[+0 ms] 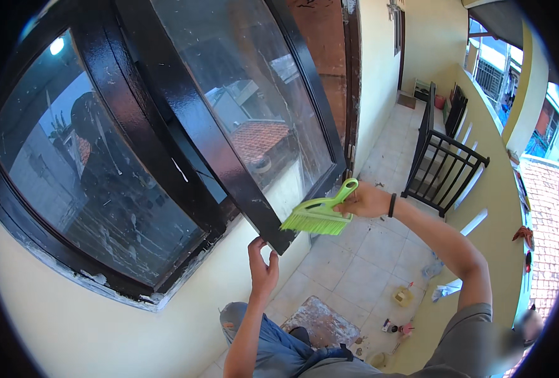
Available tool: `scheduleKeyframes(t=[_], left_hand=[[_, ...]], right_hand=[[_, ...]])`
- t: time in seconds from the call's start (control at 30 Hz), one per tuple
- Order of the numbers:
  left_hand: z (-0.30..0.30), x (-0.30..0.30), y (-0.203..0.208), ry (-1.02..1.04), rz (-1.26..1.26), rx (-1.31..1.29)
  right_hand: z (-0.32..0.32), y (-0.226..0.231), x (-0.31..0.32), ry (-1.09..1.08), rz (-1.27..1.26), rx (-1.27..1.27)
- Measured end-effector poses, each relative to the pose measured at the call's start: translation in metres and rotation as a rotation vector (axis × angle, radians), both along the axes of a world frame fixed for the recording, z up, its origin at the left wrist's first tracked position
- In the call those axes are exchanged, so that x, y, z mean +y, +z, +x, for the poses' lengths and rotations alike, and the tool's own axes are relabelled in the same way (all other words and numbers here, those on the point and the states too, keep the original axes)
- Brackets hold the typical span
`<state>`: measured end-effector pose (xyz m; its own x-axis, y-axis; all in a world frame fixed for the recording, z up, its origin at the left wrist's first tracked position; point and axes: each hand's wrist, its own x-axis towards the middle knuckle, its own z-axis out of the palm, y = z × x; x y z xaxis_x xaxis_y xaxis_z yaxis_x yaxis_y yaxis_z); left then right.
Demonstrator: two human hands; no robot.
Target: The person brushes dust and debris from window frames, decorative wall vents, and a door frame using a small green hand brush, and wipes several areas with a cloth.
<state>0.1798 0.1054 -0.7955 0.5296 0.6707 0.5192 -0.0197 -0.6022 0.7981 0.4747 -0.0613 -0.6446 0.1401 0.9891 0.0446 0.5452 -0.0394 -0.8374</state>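
My right hand [369, 200] is closed round the handle of a lime-green hand brush [318, 213], its bristles pointing down and left. The brush lies against the lower part of an open, dark-framed window sash [254, 189], near its bottom corner. Just below that corner, my left hand [263, 268] grips the sash's lower edge between thumb and fingers. Dried streaks mark the sash's glass. To the left, a second dark-framed window [103, 164] sits in the wall, its pane spotted with pale splashes.
A stained board [322, 322] lies on the tiled floor by my feet. Small pots and a yellow container [403, 297] stand right of it. Farther off, a black metal railing [446, 170] borders a stairway. A low yellow wall [481, 220] runs along the right.
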Motion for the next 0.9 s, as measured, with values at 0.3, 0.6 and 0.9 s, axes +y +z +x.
scheduleKeyframes(t=[0.3, 0.6, 0.9], left_hand=[[0.021, -0.002, 0.014, -0.03, -0.107, 0.062], [0.0, 0.004, 0.014, -0.011, -0.096, 0.119], [-0.042, 0.001, 0.016, -0.043, -0.22, 0.094]], right_hand=[[0.048, -0.078, 0.005, -1.34, 0.333, -0.455], [-0.02, -0.082, -0.032, -0.497, 0.266, 0.14], [-0.181, -0.124, -0.032, -0.509, 0.457, 0.076]])
